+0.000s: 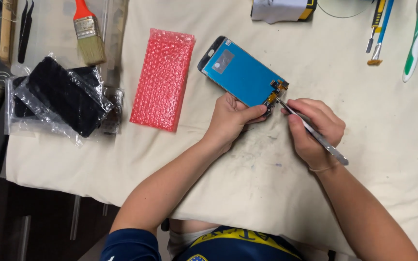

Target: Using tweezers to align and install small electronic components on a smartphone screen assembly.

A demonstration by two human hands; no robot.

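A phone screen panel [240, 72] is laid at the middle of the worktop [247, 174]. Just left of it a padded pouch [162, 79] is placed, and further left a paintbrush [89, 36] and plastic-wrapped parts [61, 96]. Hand tools [377, 31] are set at the far right.

Phone screen panel [240, 72], blue-backed with a dark rim, lies tilted mid-table. Left of it, a red bubble-wrap pouch [162, 79]. Far left, clear plastic bags [56, 99] holding black parts.

Glossy blue panel [242, 72], metal tweezers [315, 134]
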